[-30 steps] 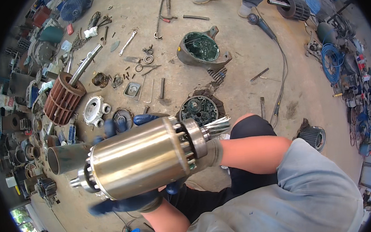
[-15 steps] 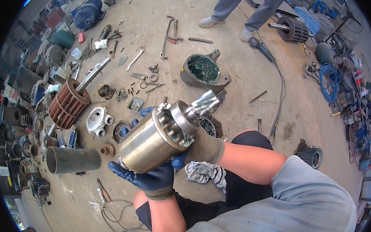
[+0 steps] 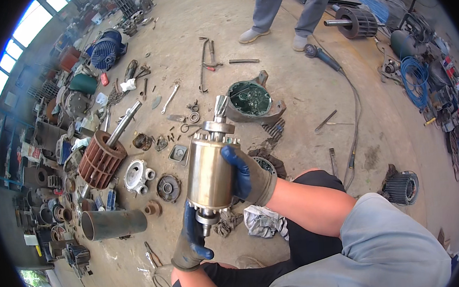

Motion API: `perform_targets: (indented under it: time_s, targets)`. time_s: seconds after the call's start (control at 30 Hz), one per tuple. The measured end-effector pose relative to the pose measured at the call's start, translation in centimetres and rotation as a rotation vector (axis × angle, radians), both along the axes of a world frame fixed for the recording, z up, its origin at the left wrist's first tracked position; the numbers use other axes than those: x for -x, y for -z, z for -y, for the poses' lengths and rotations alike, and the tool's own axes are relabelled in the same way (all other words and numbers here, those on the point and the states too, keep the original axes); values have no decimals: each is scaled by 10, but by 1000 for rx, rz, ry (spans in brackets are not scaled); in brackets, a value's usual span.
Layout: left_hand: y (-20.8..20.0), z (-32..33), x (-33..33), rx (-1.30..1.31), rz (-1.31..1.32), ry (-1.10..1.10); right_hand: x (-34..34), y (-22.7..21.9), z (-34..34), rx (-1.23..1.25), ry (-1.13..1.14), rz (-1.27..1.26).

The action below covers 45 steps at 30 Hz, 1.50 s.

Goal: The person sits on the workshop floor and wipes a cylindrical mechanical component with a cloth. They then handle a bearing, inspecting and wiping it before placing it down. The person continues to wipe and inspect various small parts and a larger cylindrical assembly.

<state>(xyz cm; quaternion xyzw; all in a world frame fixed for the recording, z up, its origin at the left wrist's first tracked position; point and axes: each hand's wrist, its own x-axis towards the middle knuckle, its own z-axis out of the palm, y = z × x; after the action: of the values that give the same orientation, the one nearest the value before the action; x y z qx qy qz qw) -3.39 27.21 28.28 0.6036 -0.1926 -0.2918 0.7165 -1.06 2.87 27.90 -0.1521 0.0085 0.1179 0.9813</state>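
Observation:
I hold a shiny metal motor rotor (image 3: pixel 210 169) nearly upright in front of me, its splined shaft end pointing away from me. My right hand (image 3: pixel 248 174), in a blue and grey glove, wraps around the rotor's right side. My left hand (image 3: pixel 191 241), also gloved, cups the lower shaft end from below. Both hands grip the same rotor over the concrete floor.
On the floor lie a rusty red rotor with shaft (image 3: pixel 101 156), a steel tube (image 3: pixel 114 222), a green-lined motor end cover (image 3: pixel 250 101), a white end cover (image 3: pixel 135 175), wrenches, washers and rags. Another person's legs (image 3: pixel 289 9) stand beyond, beside an angle grinder (image 3: pixel 319 55) with cable.
The rotor has swung from lying sideways to nearly upright. My right hand shifted from the shaft end to the rotor's side, and my left hand moved under its lower end.

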Motion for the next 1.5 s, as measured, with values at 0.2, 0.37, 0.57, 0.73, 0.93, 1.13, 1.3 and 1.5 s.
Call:
perform_targets:
  time_s: [0.2, 0.37, 0.57, 0.73, 0.93, 1.13, 1.3, 1.5]
  targets:
    - [5, 26, 18, -218, -307, -41, 24, -11, 12, 281, 28, -39]
    - [7, 38, 39, -366, -377, -114, 35, -16, 16, 585, 39, 19]
    - [38, 55, 44, -463, 43, -125, 44, -12, 16, 930, 129, 227]
    - [47, 55, 50, -521, 125, -141, 49, -10, 14, 913, 110, 191]
    - [62, 53, 48, -593, 408, -76, 52, -16, 15, 1175, 147, 340]
    - [75, 47, 56, -447, 539, -147, 62, -26, 8, 1289, 193, 453]
    - [83, 57, 70, -483, 408, -366, 63, -24, -1, 1288, 257, 416]
    - [89, 54, 76, -552, 529, -333, 64, -25, 1, 1313, 265, 480]
